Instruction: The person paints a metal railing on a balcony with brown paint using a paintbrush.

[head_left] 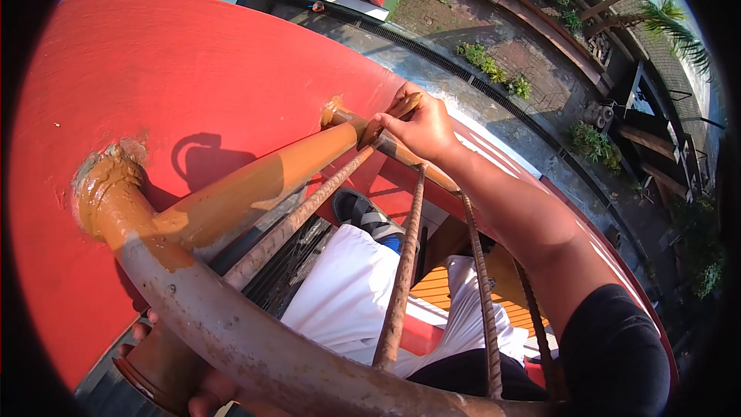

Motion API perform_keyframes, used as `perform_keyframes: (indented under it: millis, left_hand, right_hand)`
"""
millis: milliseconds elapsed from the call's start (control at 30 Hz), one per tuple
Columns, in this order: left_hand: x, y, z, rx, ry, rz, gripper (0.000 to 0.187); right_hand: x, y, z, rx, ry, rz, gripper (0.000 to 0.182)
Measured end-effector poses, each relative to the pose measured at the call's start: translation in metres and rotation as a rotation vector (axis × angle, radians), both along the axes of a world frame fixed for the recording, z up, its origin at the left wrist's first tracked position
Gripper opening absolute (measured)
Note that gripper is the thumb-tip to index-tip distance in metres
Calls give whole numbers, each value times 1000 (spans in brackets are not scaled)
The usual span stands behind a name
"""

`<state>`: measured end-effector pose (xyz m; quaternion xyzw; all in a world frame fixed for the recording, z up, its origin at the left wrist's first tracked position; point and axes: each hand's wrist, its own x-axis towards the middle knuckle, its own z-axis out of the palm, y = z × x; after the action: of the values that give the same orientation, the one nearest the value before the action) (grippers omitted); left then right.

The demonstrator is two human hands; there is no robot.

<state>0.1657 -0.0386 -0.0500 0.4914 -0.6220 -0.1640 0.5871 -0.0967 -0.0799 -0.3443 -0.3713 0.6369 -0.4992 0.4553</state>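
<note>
A curved metal railing (224,320) carries wet orange-brown paint on its upper left end and along a straight tube (270,170); its lower part is grey and rusty. My right hand (421,127) pinches a small paint-stained brush (405,106), whose head meets the tube's far end, near a joint on the red wall (154,54). At the bottom left, my left hand (212,392) is wrapped round a brown-stained can (160,367), partly hidden behind the railing.
Rusty ribbed bars (401,286) run between the railing's tubes. Below them are white trousers (343,286), a dark sandal (363,215) and an orange slatted surface (440,293). Far below lie a paved yard (463,19), a drain grate (421,46) and plants (590,143).
</note>
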Motion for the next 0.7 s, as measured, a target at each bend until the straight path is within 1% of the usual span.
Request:
perform_keyframes:
  millis: [100,167,200,300,400,500,533,600,633,700]
  left_hand:
    - [15,5,5,155,107,-121,105]
    - [22,7,4,205,242,-209,105]
    - [24,8,4,230,309,-254,104]
    - [21,7,4,226,348,-276,104]
    - [20,7,4,237,345,-262,103]
    - [16,6,4,211,308,-244,103]
    - [13,5,4,185,293,-232,103]
    - [8,3,4,128,262,-211,102]
    - [10,4,4,157,286,-232,102]
    - [17,6,5,218,333,-275,102]
  right_hand:
    - [9,8,11,-28,-132,-81,29]
    - [10,11,24,-51,-243,-132,30]
    - [9,11,38,-60,-185,-141,32]
    - [8,12,57,-112,-167,-173,32]
    - [3,14,77,-118,-307,-223,31]
    - [-10,9,98,-190,-453,-265,31]
    - [-18,9,96,-162,-405,-226,30]
    - [-29,8,85,-131,-171,-151,28]
    - [-33,7,77,-116,-52,-114,28]
    - [-29,9,57,-87,29,-63,26]
